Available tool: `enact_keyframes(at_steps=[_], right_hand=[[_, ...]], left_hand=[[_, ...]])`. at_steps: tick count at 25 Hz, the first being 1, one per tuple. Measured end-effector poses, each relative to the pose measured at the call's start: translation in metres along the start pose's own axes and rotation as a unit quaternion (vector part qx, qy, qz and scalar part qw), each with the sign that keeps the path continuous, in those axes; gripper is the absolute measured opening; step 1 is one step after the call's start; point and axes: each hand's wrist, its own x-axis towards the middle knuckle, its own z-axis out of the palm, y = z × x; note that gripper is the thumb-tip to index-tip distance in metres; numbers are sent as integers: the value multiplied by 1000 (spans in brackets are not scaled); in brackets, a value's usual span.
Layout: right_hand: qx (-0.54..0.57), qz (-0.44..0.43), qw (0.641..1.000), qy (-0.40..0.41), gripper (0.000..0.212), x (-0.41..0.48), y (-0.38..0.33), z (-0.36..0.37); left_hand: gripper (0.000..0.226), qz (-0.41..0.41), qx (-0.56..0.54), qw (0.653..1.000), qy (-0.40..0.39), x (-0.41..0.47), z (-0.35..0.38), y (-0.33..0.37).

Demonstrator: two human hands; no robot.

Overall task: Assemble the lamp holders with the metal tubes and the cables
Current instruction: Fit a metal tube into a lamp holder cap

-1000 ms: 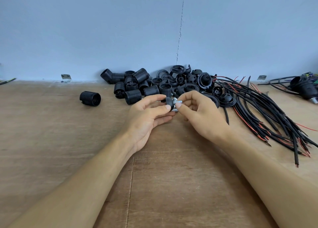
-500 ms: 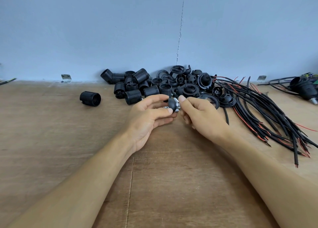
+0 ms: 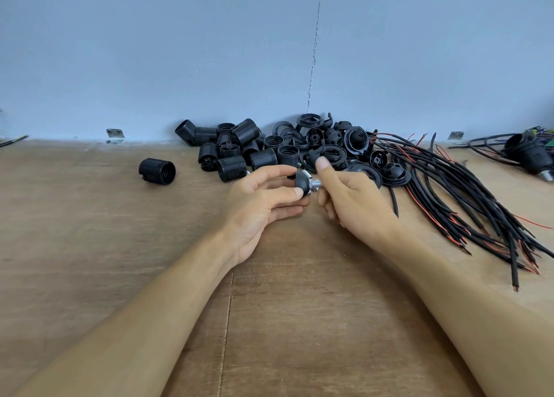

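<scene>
Currently held: black lamp holder cap (image 3: 300,182), pinched between thumb and fingertips of the left hand (image 3: 260,204). The neck is turned right, so the thread hole is offered to the other hand.
Metal tube: short silver threaded piece (image 3: 317,183), set at the cap's neck. Its right end is gripped by the curled lower fingers of the right hand (image 3: 353,204); the index finger is lifted off, tip up.
Step (judged): tube being screwed into cap, index probably raised for a re-grip. Thread depth cannot be told.
Why mid-air: both parts are kept above the table (image 3: 120,246), so the twist is not fouled by the wood.
Sleeves: threaded black sleeves (image 3: 239,150) are heaped far centre against the wall (image 3: 180,52). A lone sleeve (image 3: 157,171) is lying on its side, well left.
Caps and rings (image 3: 329,144): heaped just far of the hands.
Cables (image 3: 449,192): black and red bundle fanned out on the right, cut ends toward the near right, close to the right forearm.
Far right: dark cluster (image 3: 530,153) with leads, too small to identify.
Room: most is found near and left of the hands. The right is hemmed by cables, the far side by the heaps.
Risk (judged): cables could be snagged if the right elbow is swung outward.
</scene>
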Motion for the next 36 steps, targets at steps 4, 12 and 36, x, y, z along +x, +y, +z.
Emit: enact_keyframes(at_steps=[4, 12, 36], right_hand=[[66, -7, 998, -17, 51, -1, -1, -4], [33, -46, 998, -38, 23, 0, 2, -3], [-26, -25, 999, -24, 45, 0, -1, 2]], left_hand=[[33, -2, -11, 1000, 12, 1, -1, 1], [36, -1, 0, 1000, 1, 0, -2, 2], [40, 85, 154, 984, -30, -7, 5, -1]])
